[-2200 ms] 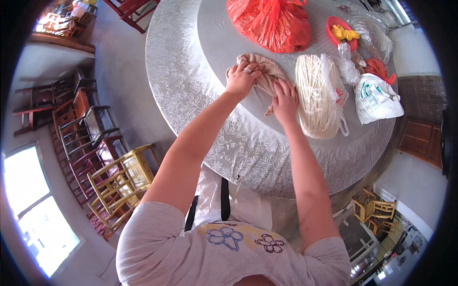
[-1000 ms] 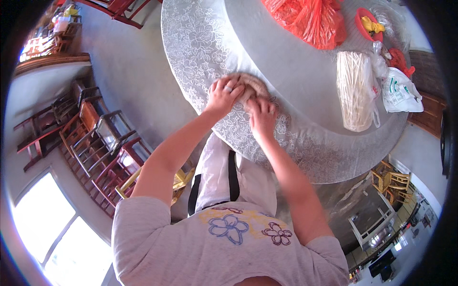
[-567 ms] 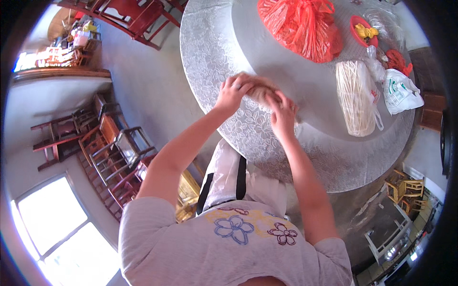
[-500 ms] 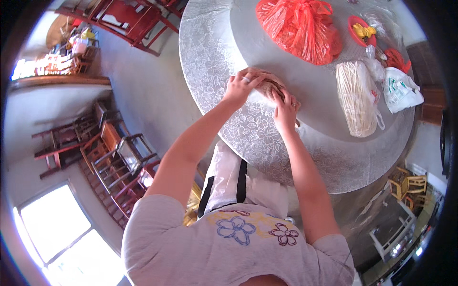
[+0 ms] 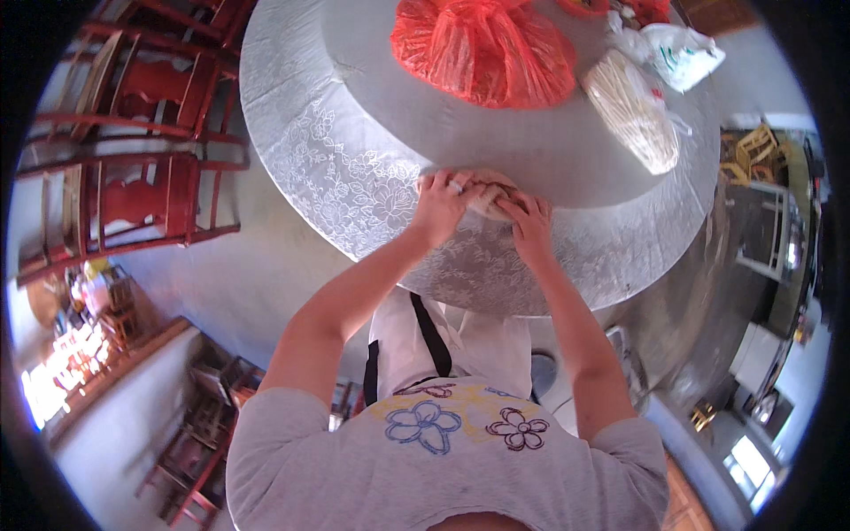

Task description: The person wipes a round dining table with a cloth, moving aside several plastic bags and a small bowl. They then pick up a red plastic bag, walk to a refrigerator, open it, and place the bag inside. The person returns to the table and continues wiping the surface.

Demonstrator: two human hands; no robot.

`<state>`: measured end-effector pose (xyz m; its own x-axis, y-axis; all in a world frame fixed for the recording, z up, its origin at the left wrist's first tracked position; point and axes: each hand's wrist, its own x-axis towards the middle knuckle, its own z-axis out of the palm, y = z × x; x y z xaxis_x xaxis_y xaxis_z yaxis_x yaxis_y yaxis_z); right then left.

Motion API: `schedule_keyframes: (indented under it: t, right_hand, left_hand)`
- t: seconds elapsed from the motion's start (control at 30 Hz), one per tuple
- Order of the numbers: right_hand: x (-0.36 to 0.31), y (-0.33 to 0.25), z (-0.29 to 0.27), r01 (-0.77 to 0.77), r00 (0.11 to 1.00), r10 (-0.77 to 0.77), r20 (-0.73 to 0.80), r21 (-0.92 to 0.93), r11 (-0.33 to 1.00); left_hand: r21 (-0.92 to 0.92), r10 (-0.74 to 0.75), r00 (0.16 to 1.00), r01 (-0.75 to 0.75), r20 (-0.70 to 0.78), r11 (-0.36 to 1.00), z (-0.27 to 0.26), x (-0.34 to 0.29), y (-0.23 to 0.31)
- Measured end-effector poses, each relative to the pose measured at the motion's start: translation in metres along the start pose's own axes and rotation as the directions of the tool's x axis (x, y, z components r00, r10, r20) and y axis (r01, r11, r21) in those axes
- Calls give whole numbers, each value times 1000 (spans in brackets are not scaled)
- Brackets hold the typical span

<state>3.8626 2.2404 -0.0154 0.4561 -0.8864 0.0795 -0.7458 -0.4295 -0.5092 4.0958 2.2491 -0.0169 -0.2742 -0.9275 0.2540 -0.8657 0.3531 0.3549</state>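
Cloth (image 5: 489, 203) partly hidden under L hand (image 5: 440, 209) & R hand (image 5: 531, 227).

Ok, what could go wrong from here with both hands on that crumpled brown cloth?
With the left hand and right hand on the crumpled brown cloth, the grey floral tablecloth could drag or wrinkle. Moving far right might bump the long pale bundle in clear plastic; moving farther forward might nudge the bulging red plastic bag.
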Motion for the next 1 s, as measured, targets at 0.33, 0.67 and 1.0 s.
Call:
schedule_keyframes:
  t: [0.33, 0.67, 1.0]
  right_hand:
    - [-135, -93, 45, -438, 879, 415, 234, 56, 897]
    - [-89, -90, 110, -693, 629, 579, -519, -38, 720]
    - [-113, -232, 106, -718, 695, 719, -19, 39, 695]
  left_hand:
    - [-369, 449, 754, -291, 480, 883, -1, -120, -2]
    - [-159, 652, 731, -633, 199, 758, 33, -17, -34]
    - [-386, 640, 656, -514, 399, 766, -73, -124, -84]
